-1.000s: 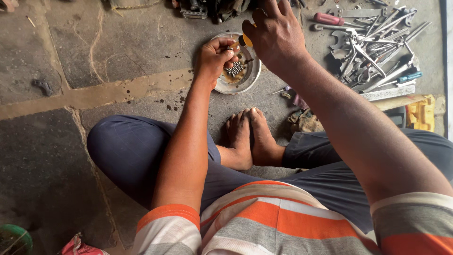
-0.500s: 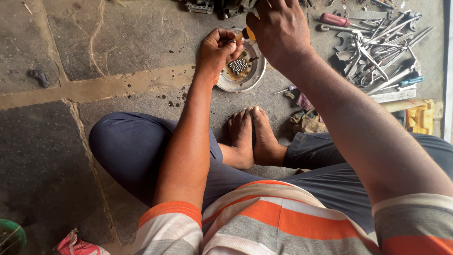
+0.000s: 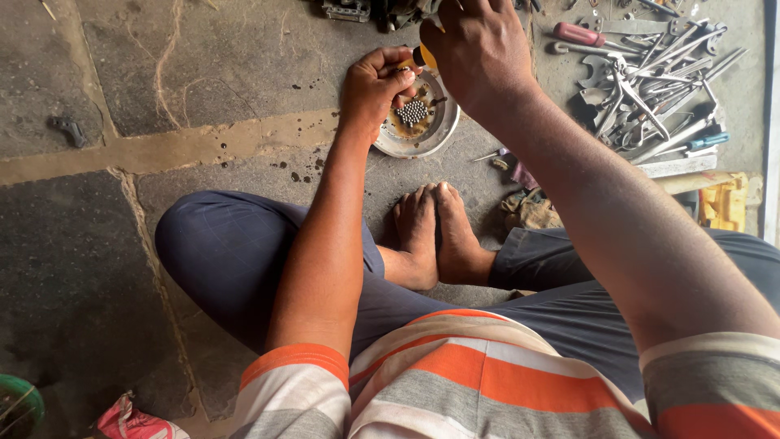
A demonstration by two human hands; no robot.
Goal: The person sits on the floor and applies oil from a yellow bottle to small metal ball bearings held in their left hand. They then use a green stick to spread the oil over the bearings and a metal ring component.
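I sit cross-legged on a stone floor. A round metal dish with several small steel balls in oily residue lies ahead of my feet. My left hand rests at the dish's left rim, fingers curled by the balls. My right hand is above the dish and grips a yellow-handled tool, whose tip is hidden.
A pile of spanners, pliers and screwdrivers lies at the far right, beside a yellow block. A dark machine part sits at the top edge. A rag lies by my right knee, a green bowl at lower left.
My left hand has stayed at the dish, fingers shifting over the balls. My right hand has stayed above it with the tool. The view moved slightly.
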